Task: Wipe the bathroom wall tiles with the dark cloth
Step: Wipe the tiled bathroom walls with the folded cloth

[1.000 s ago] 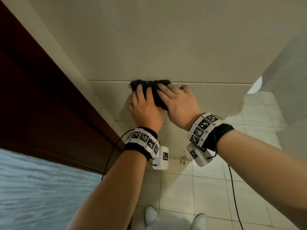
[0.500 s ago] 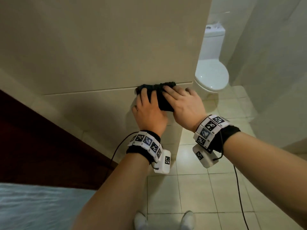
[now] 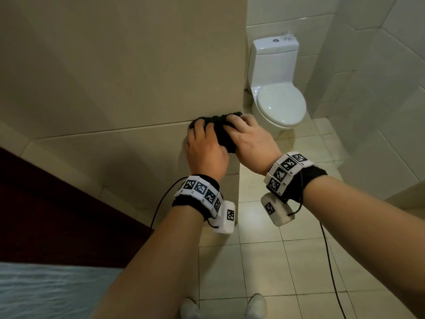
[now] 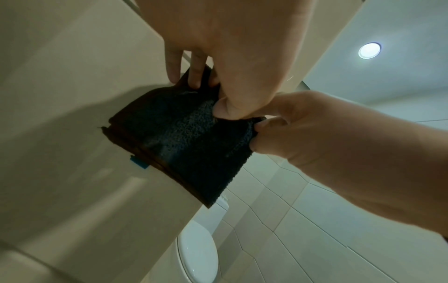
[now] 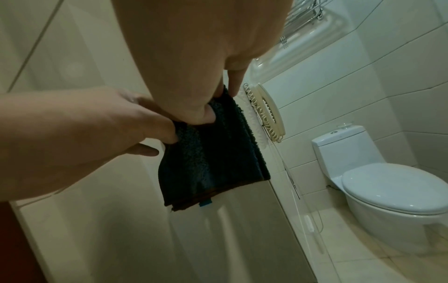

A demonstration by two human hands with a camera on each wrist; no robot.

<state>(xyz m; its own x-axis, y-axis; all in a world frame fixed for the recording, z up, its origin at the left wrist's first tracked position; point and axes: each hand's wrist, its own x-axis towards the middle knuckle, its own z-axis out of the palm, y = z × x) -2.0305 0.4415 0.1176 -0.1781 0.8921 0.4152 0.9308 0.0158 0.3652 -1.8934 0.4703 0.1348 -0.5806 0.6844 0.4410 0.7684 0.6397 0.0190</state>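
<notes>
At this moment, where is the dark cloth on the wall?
In the head view the dark cloth lies on the beige wall tiles, near the wall's right edge, under the left hand and right hand.

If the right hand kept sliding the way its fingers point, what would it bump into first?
Probably nothing soon. The right hand lies flat on the dark cloth against the wall, fingers pointing up the tiles. That stretch looks bare as far as the head view shows. The toilet sits off to the side.
</notes>
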